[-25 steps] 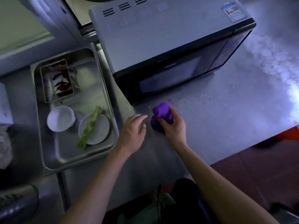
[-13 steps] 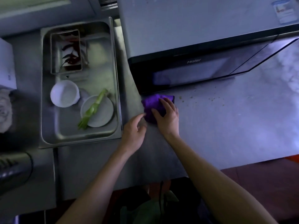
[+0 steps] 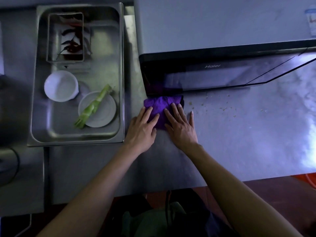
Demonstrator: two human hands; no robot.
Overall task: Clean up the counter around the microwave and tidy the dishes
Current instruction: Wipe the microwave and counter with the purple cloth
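A purple cloth [image 3: 160, 104] lies flat on the steel counter [image 3: 239, 142] right at the front left corner of the grey microwave [image 3: 213, 31]. My left hand [image 3: 142, 129] rests flat on the cloth's left part with straight fingers. My right hand [image 3: 181, 125] presses its right part, fingers spread. Crumbs [image 3: 222, 108] are scattered on the counter to the right of the cloth, in front of the microwave door. A steel tray [image 3: 121, 65] at the left holds a white bowl [image 3: 60, 86], a white plate [image 3: 102, 115] with a green stalk [image 3: 94, 108] across it, and a small tin of red chillies [image 3: 71, 41].
The counter's front edge [image 3: 222, 183] runs below my arms, with red floor beyond it. A dark rounded object with a cable [image 3: 8, 165] sits at the far left. Strong glare [image 3: 309, 142] covers the counter's right end.
My right hand carried the bunched cloth toward the microwave's corner and flattened it on the counter. My left hand moved onto the cloth beside it. The view shifted closer to the microwave.
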